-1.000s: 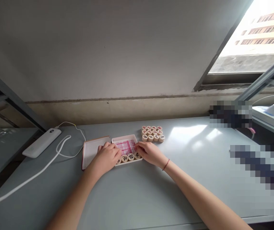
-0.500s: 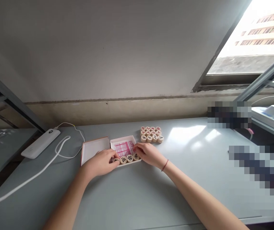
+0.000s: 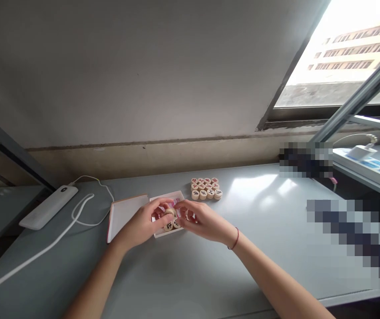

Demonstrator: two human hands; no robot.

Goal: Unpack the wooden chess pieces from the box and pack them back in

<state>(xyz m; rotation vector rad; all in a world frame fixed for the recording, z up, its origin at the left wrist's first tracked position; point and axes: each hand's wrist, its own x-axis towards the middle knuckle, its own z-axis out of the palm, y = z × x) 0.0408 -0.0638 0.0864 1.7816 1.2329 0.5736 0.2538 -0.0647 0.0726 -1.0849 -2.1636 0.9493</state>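
Pinching a xiangqi piece (image 3: 170,212) over the lower-centre box (image 3: 163,234), the left hand (image 3: 140,227) has risen, apparently unseating it; whether the right hand (image 3: 207,220) grips is unclear.

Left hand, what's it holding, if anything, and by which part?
The left hand holds a round pale piece, apparently by its edge, between thumb and fingers.

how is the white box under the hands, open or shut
Open: the white box is uncovered on top, and round pieces show inside.
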